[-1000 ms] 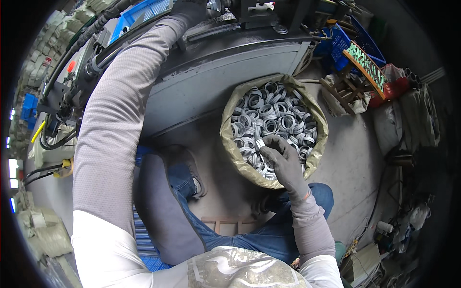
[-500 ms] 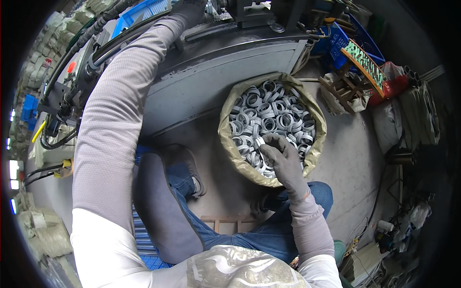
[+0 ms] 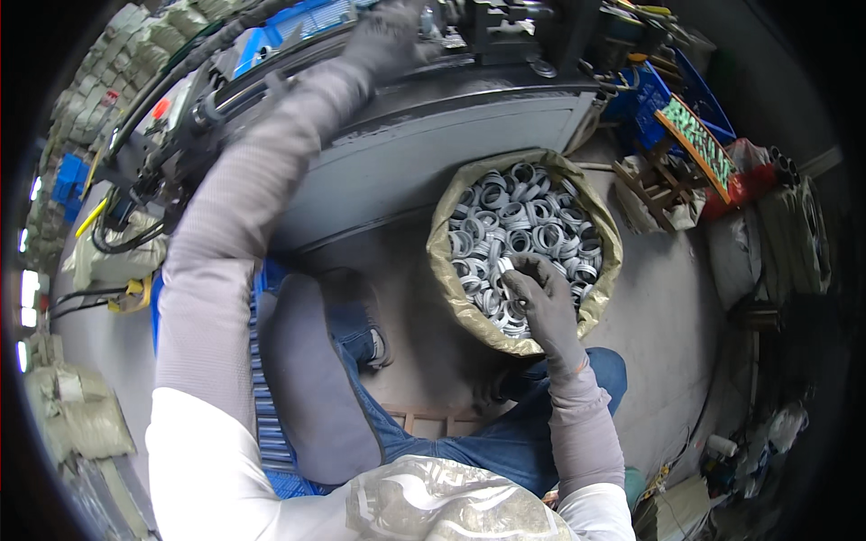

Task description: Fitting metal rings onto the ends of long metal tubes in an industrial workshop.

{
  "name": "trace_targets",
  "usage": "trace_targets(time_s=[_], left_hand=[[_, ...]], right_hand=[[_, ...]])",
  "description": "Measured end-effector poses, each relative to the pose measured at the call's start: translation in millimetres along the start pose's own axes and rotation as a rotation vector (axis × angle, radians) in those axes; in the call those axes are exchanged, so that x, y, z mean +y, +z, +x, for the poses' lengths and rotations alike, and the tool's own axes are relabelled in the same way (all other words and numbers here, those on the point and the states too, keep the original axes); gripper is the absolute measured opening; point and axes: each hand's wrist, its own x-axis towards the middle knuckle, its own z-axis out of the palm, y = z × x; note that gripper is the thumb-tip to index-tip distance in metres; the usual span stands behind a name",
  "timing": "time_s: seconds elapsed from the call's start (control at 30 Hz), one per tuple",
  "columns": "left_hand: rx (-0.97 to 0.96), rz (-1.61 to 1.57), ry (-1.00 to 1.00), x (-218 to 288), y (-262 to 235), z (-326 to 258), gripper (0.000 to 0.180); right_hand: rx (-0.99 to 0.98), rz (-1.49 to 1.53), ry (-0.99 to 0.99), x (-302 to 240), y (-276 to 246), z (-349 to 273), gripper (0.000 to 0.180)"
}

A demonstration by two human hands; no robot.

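Steel rings: a heap of grey rings point(image 3: 528, 225) fills the open sack point(image 3: 603, 225) on the floor beside the machine point(image 3: 424, 153).
Change: right hand point(image 3: 541, 302), gloved, has dipped deeper at the sack's near rim, fingers now closing on rings.
Left hand point(image 3: 388, 36): stays up on the machine; grip unclear.

right hand point(image 3: 541, 302) shifted slightly lower among the metal rings point(image 3: 523, 221), fingers point(image 3: 516, 279) curling
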Motion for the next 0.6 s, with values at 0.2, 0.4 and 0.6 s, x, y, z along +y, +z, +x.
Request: trace_targets(time_s=[0.2,0.4,0.6], left_hand=[[0.066,-0.358,0.000,74,-150,-181,0.050],[-0.120,-0.348,-0.849,31,-245,-412,0.036],[-1.348,0.067,-1.075,58,-323,-768,0.068]], right_hand=[[0.060,0.018,-0.166,8,-3,-7,0.028],[0.089,-0.117,-0.311,9,-10,-8,0.040],[-0.155,-0.406,-0.456,34,-9,12,0.046]])
